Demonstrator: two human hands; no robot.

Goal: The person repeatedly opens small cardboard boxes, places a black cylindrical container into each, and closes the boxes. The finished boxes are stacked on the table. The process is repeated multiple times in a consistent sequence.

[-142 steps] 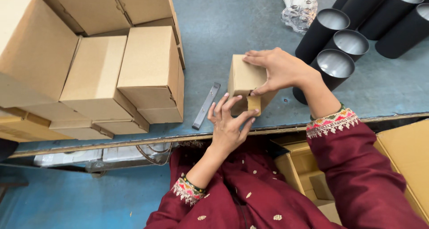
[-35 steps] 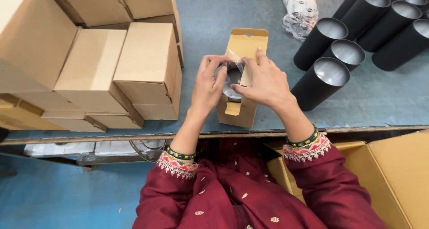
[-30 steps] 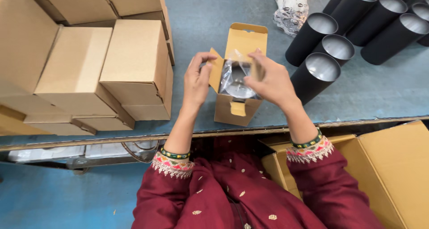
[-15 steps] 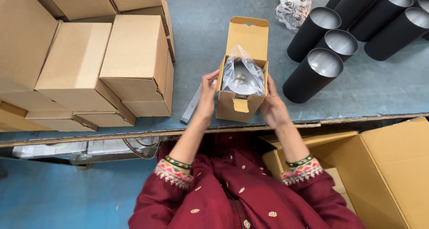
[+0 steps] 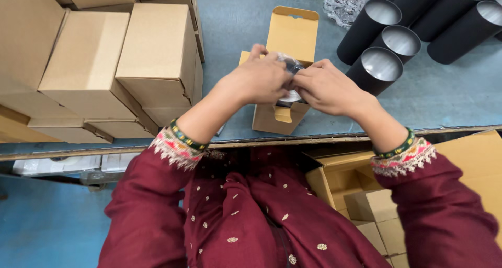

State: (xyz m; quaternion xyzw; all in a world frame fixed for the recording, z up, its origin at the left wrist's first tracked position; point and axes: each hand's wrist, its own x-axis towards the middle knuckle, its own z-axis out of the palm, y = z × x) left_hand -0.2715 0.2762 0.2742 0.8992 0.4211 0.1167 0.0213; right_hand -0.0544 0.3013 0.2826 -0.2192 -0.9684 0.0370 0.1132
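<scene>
Both hands, left (image 5: 259, 80) and right (image 5: 327, 88), pinch a plastic-wrapped item (image 5: 291, 69) inside one open carton (image 5: 287, 43); five black tubes (image 5: 377, 69) stand upper right.

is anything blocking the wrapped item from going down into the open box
Nothing visible does. Both hands, left hand and right hand, press the plastic-wrapped item at the open box mouth; its lid flap stands back.
</scene>
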